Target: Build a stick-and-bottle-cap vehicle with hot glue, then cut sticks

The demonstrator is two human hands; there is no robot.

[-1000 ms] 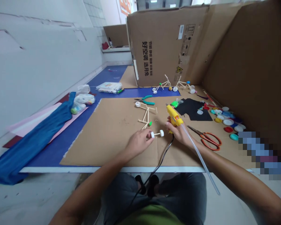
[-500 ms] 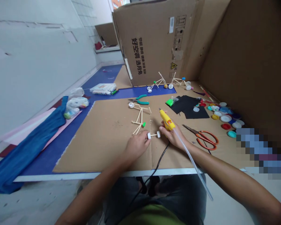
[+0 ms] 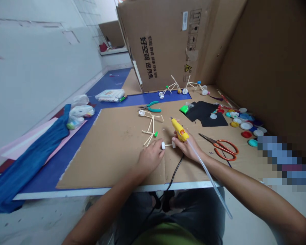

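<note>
My left hand [image 3: 151, 154] rests low over the cardboard, its fingers closed at the left white cap of a small axle [image 3: 168, 145], a thin stick with a white bottle cap at each end. In my right hand [image 3: 188, 146] is a yellow hot glue gun [image 3: 180, 130], nozzle pointing up and away, with a long clear glue stick [image 3: 210, 177] trailing from its back. The right thumb touches the axle's right cap. Just beyond my left hand lies a stick frame [image 3: 153, 126] with a green cap and a white wheel.
Teal-handled pliers [image 3: 153, 106] lie behind the frame. Orange-handled scissors [image 3: 221, 148] are right of my right hand. Bottle caps [image 3: 246, 126] pile at the right by black sheets [image 3: 209, 114]. Two stick models [image 3: 172, 87] stand before the cardboard box [image 3: 165, 44]. A black cord [image 3: 175, 172] crosses the front edge.
My right thumb has come against the axle's right cap. The camera view has shifted slightly; the glue gun remains in my right hand.
</note>
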